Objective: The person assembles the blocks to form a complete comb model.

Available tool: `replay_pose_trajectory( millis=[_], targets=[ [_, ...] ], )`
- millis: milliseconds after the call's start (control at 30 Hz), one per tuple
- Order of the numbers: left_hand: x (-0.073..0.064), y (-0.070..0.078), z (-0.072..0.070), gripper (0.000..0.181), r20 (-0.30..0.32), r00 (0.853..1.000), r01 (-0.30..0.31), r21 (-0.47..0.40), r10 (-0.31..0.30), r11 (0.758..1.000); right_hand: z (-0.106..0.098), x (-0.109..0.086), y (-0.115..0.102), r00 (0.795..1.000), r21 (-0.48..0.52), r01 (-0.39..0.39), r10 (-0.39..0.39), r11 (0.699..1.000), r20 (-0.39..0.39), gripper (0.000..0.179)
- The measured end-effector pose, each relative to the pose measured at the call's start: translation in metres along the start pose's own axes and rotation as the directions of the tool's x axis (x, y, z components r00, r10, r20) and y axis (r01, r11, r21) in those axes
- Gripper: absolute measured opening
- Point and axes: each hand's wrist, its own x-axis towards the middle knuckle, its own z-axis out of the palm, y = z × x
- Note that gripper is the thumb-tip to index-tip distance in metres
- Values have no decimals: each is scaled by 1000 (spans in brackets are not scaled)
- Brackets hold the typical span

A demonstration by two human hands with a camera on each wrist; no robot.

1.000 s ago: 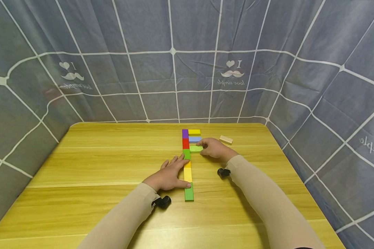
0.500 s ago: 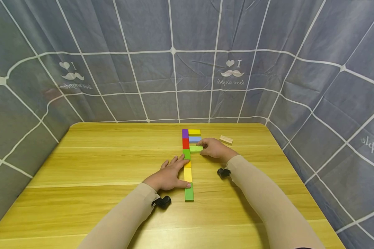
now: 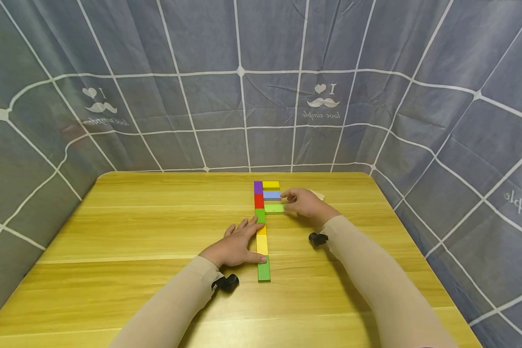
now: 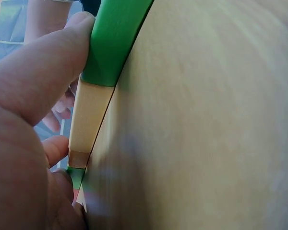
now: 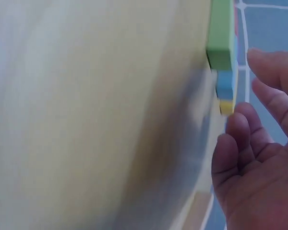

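Observation:
Colored wooden blocks form a straight row: purple block (image 3: 258, 187), red block (image 3: 258, 201), green block (image 3: 260, 212), orange block (image 3: 263, 231), pale yellow block (image 3: 262, 245) and a nearer green block (image 3: 264, 272). My left hand (image 3: 234, 246) spreads over the row's left side, its thumb on the nearer green block and fingertips farther up. From the row's right side stick out a yellow block (image 3: 271, 185), a blue block (image 3: 271, 195) and a light green block (image 3: 273, 209). Beside their outer ends my right hand (image 3: 306, 204) holds nothing, its fingers loosely bent and apart in the right wrist view.
A plain wood-colored block (image 3: 318, 195) lies behind the right hand, mostly hidden by it. The wooden table (image 3: 135, 232) extends to both sides. Grey curtains with white lines (image 3: 209, 96) hang around its back and sides.
My right hand has let go of the light green block and moved slightly right and away from me, now overlapping the plain block. The left hand and the blocks have stayed put.

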Motion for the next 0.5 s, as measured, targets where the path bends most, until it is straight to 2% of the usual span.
replay_pose_trajectory(
  millis=[300, 500],
  targets=[
    [1, -2, 1, 99, 0, 1000, -10, -4, 10, 1000, -31, -15, 21, 993, 36, -41, 45, 999, -112, 47],
    [0, -2, 1, 99, 0, 1000, -11, -9, 11, 1000, -46, -22, 39, 986, 0, -74, 73, 997, -151, 50]
  ],
)
